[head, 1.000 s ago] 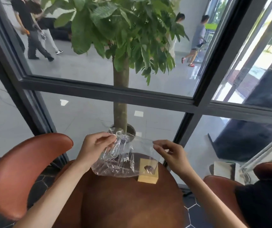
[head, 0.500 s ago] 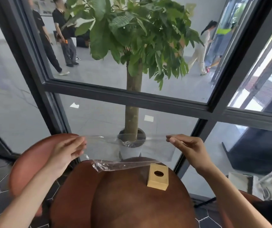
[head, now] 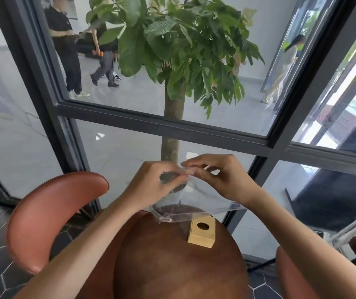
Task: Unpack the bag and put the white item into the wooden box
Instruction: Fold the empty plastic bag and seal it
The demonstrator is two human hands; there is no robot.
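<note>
The clear, crinkled plastic bag (head: 196,203) hangs in the middle of the frame, its top edge gathered at the fingertips and its lower edge sagging to just above the far rim of the round dark-brown wooden tabletop (head: 172,266). No white item shows through the film, so I cannot tell where it sits inside. The left hand (head: 153,186) and right hand (head: 222,178) meet at the bag's mouth, both pinching its top edge, fingertips nearly touching. The small pale wooden box (head: 201,234) with an oval hole in its top stands on the tabletop directly below the bag, lower right of centre, so the right hand looks the nearer one for dropping the item in.
</note>
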